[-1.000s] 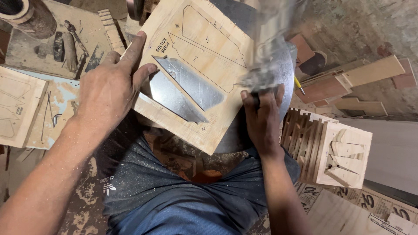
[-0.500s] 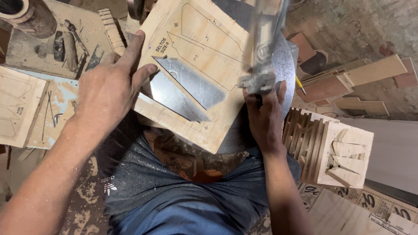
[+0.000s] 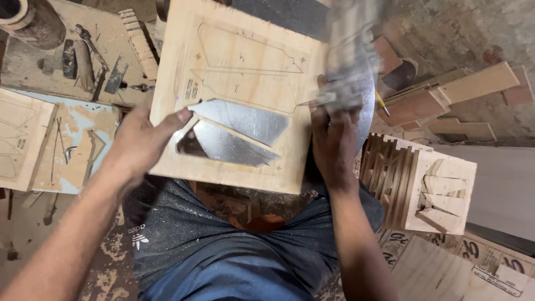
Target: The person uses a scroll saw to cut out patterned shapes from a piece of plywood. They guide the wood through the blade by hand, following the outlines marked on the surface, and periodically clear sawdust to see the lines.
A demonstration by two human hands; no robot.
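A pale plywood sheet (image 3: 239, 61) with traced bottle-like outlines and two long wedge-shaped holes cut through it lies tilted over a grey metal surface (image 3: 245, 120) above my lap. My left hand (image 3: 139, 142) grips the sheet's left edge, thumb on top near the lower hole. My right hand (image 3: 333, 142) is closed around a blurred metal tool (image 3: 348, 67) held upright at the sheet's right edge; its blade end is smeared by motion.
A stack of cut plywood pieces (image 3: 418, 184) stands at right, with wooden blocks (image 3: 440, 100) behind it. More traced sheets (image 3: 25, 139) lie at left beside hand tools (image 3: 83, 61) on a dusty bench. Printed boards (image 3: 446, 267) lie at lower right.
My left hand has slid down the sheet's left edge toward me. The sheet has turned slightly, and the blurred tool in my right hand has kept moving at its right edge.
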